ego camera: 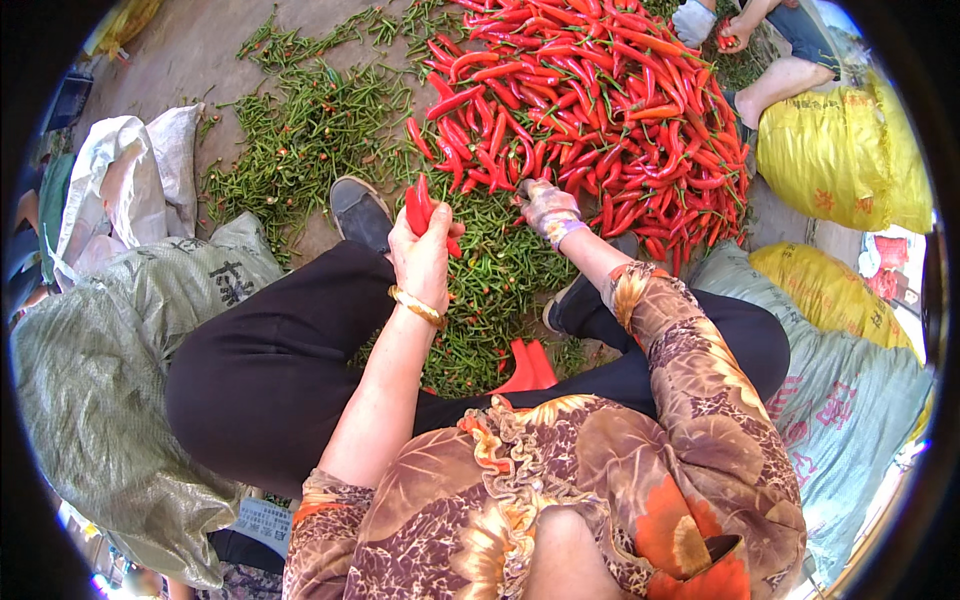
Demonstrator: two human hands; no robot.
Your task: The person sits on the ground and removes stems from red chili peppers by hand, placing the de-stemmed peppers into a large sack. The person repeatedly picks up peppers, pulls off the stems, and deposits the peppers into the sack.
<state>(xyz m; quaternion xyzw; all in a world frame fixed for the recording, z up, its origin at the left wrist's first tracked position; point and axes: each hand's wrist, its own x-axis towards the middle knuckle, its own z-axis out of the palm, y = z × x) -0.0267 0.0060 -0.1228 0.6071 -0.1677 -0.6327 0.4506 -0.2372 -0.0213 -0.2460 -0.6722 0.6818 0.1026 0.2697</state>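
My bare left hand (pixel 421 259), with a bracelet (pixel 417 307) at its wrist, is closed around a few red chili peppers (pixel 418 204). Their pointed ends stick up above the fingers, and one shows below. In a thin, stained glove, my right hand (pixel 551 211) reaches the near edge of a large heap of red chilies (pixel 592 97). Its fingers are curled, and whether they grip a pepper is hidden. Green chili stems (pixel 491 277) cover the ground between my shoes, below both hands.
More green stems (pixel 307 142) spread left of the heap. Stuffed woven sacks stand at my left (pixel 97 375) and right (pixel 832 382), with a yellow sack (pixel 832 157) farther up. Another person's hand (pixel 737 34) holds something red beside the heap. Red plastic (pixel 525 367) shows between my legs.
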